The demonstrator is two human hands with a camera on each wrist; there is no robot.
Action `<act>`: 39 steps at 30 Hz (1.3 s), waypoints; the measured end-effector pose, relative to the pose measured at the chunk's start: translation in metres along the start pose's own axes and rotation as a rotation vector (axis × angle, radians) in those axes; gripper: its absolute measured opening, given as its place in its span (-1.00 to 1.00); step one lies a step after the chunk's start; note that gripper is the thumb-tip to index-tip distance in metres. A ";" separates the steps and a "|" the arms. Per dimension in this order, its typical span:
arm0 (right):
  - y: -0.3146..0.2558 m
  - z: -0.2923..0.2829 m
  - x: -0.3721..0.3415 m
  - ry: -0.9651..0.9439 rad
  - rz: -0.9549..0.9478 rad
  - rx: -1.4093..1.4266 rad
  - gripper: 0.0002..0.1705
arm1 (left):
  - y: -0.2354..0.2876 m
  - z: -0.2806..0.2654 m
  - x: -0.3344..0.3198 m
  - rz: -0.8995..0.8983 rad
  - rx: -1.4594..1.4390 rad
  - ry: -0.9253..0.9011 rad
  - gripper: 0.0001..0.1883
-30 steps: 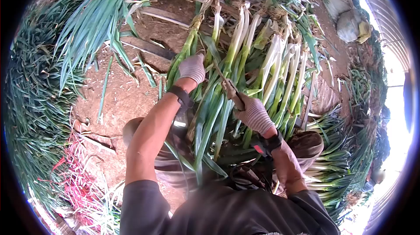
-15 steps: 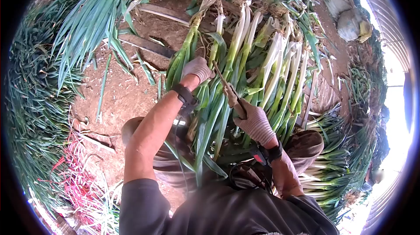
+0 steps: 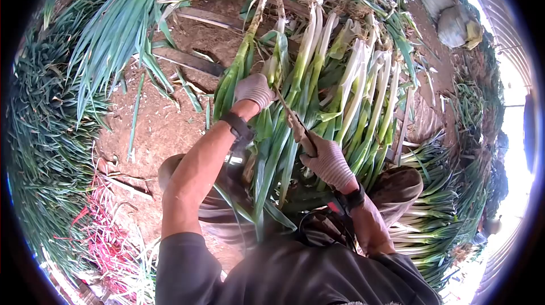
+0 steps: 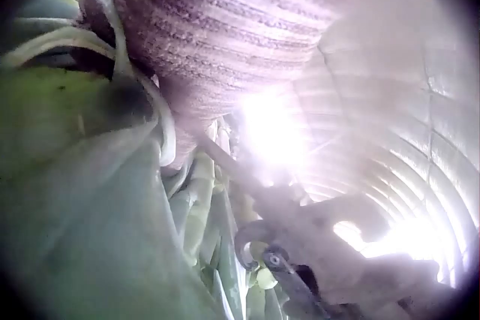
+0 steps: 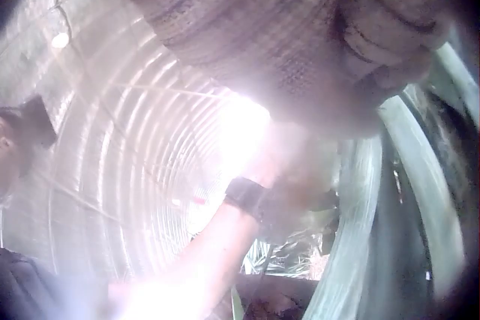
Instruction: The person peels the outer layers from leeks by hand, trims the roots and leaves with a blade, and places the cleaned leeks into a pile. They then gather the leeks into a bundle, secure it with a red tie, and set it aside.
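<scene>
Long green onions with pale root ends lie in a row, including a pale stalk (image 3: 314, 32) near the middle. My gloved left hand (image 3: 254, 90) grips an onion at the left of the row, its curled fingers partly hidden. My gloved right hand (image 3: 329, 162) holds a long metal tool (image 3: 295, 125) by its handle, the narrow tip close beside the left hand. In the left wrist view the striped glove (image 4: 217, 31) is above a broad leaf (image 4: 97, 200), with the tool (image 4: 322, 237) at lower right. The right wrist view shows the right glove (image 5: 277, 42) over leaves (image 5: 356, 215).
A tied bunch of onions (image 3: 122, 32) lies at upper left, near wooden slats (image 3: 187, 60). Heaped greens (image 3: 45, 123) line the left side, with red strings (image 3: 105, 237) below. More onions (image 3: 426, 220) lie at lower right; sacks (image 3: 451, 24) stand at upper right.
My left hand has moved slightly down toward the tool, and the onion stalk beside it has shifted. The right hand has shifted only slightly, still holding the tool.
</scene>
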State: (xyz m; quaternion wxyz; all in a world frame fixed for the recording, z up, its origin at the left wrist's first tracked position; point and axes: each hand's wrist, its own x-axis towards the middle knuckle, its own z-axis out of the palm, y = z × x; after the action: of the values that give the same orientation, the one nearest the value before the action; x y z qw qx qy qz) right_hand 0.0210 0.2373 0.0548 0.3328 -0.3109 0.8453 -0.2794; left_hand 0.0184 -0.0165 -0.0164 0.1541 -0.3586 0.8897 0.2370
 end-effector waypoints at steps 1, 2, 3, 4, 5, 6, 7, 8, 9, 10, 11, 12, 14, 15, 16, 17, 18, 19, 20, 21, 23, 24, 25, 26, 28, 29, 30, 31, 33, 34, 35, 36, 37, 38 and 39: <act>0.003 0.003 0.004 0.017 -0.003 -0.008 -0.50 | -0.001 -0.002 -0.002 0.013 -0.005 -0.005 -0.50; 0.007 0.004 0.007 0.036 -0.006 -0.017 -0.51 | -0.001 -0.004 -0.003 0.027 -0.011 -0.010 -0.51; 0.009 0.005 0.010 0.054 -0.019 -0.028 -0.53 | -0.002 -0.005 -0.004 0.042 -0.017 -0.014 -0.51; 0.010 0.006 0.014 0.073 -0.032 -0.040 -0.54 | -0.002 -0.007 -0.005 0.048 -0.020 -0.023 -0.51; 0.011 0.006 0.018 0.093 -0.046 -0.052 -0.55 | -0.002 -0.009 -0.006 0.054 -0.022 -0.031 -0.50; 0.012 0.006 0.023 0.104 -0.038 -0.074 -0.55 | -0.002 -0.009 -0.006 0.059 -0.024 -0.040 -0.50; 0.012 0.006 0.028 0.114 -0.031 -0.097 -0.55 | -0.003 -0.010 -0.006 0.065 -0.040 -0.042 -0.45; 0.012 0.005 0.033 0.125 -0.024 -0.120 -0.56 | -0.003 -0.011 -0.006 0.071 -0.057 -0.044 -0.40; 0.012 0.003 0.037 0.134 -0.028 -0.132 -0.55 | -0.004 -0.011 -0.005 0.076 -0.074 -0.046 -0.35; 0.012 0.002 0.041 0.142 -0.031 -0.144 -0.55 | -0.002 -0.010 -0.005 0.074 -0.073 -0.055 -0.34; 0.012 0.001 0.046 0.151 -0.036 -0.155 -0.55 | 0.001 -0.008 -0.004 0.072 -0.072 -0.064 -0.33; 0.011 -0.003 0.054 0.135 -0.025 -0.087 -0.53 | 0.001 -0.009 -0.004 0.068 -0.072 -0.069 -0.32; 0.011 -0.003 0.054 0.136 -0.017 -0.087 -0.53 | 0.000 -0.010 -0.007 0.094 -0.087 -0.027 -0.42; 0.010 -0.004 0.054 0.140 -0.011 -0.086 -0.53 | -0.001 -0.010 -0.008 0.112 -0.093 -0.006 -0.47; 0.009 -0.006 0.053 0.139 -0.020 -0.072 -0.52 | -0.001 -0.010 -0.008 0.132 -0.090 0.002 -0.43; 0.006 -0.008 0.052 0.142 -0.011 -0.081 -0.52 | -0.001 -0.011 -0.007 0.132 -0.085 -0.009 -0.43; 0.004 -0.009 0.051 0.142 -0.003 -0.090 -0.52 | -0.002 -0.012 -0.007 0.130 -0.080 -0.019 -0.44; 0.003 -0.010 0.051 0.143 0.005 -0.100 -0.52 | -0.002 -0.013 -0.007 0.128 -0.075 -0.030 -0.44; 0.005 -0.009 0.054 0.147 0.005 -0.133 -0.52 | -0.003 -0.014 -0.006 0.128 -0.086 -0.042 -0.44; 0.006 -0.010 0.060 0.154 0.006 -0.167 -0.52 | -0.003 -0.016 -0.005 0.130 -0.097 -0.053 -0.44; 0.007 -0.014 0.070 0.172 0.005 -0.204 -0.53 | 0.000 -0.020 -0.006 0.129 -0.103 -0.067 -0.45; 0.003 -0.018 0.076 0.181 0.001 -0.208 -0.54 | 0.001 -0.021 -0.008 0.122 -0.100 -0.069 -0.45; 0.000 -0.022 0.082 0.190 -0.005 -0.212 -0.55 | 0.002 -0.022 -0.010 0.114 -0.096 -0.069 -0.45; -0.002 -0.025 0.087 0.184 -0.008 -0.196 -0.57 | 0.003 -0.023 -0.012 0.117 -0.079 -0.047 -0.45; -0.001 -0.028 0.102 0.195 -0.020 -0.245 -0.57 | 0.001 -0.019 -0.007 0.132 -0.072 -0.041 -0.44; 0.000 -0.028 0.110 0.200 -0.026 -0.269 -0.58 | -0.001 -0.017 -0.005 0.138 -0.069 -0.038 -0.44; 0.000 -0.030 0.115 0.193 -0.033 -0.243 -0.57 | -0.002 -0.017 -0.004 0.139 -0.068 -0.042 -0.44; 0.001 -0.031 0.121 0.191 -0.033 -0.247 -0.56 | -0.003 -0.016 -0.004 0.141 -0.068 -0.046 -0.45; 0.003 -0.034 0.132 0.191 -0.033 -0.256 -0.55 | -0.002 -0.016 -0.002 0.147 -0.059 -0.048 -0.45; 0.003 -0.035 0.138 0.204 -0.036 -0.283 -0.54 | -0.003 -0.015 -0.002 0.148 -0.050 -0.047 -0.46; 0.005 -0.037 0.144 0.208 -0.050 -0.283 -0.54 | -0.003 -0.015 -0.002 0.147 -0.040 -0.048 -0.46; 0.006 -0.039 0.149 0.212 -0.065 -0.282 -0.54 | -0.002 -0.015 -0.001 0.154 -0.007 -0.075 -0.50; 0.006 -0.040 0.155 0.216 -0.079 -0.281 -0.54 | -0.001 -0.014 -0.001 0.138 0.003 -0.088 -0.50; 0.007 -0.041 0.164 0.238 -0.077 -0.314 -0.53 | 0.000 -0.014 -0.002 0.123 0.012 -0.102 -0.51; 0.006 -0.043 0.170 0.250 -0.079 -0.317 -0.53 | 0.001 -0.014 -0.002 0.109 0.021 -0.115 -0.51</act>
State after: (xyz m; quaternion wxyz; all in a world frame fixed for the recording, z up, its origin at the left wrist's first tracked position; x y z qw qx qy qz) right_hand -0.1122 0.1315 0.0110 0.1609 -0.3550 0.9006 -0.1922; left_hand 0.0172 -0.0222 -0.0031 0.1955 -0.2938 0.9000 0.2559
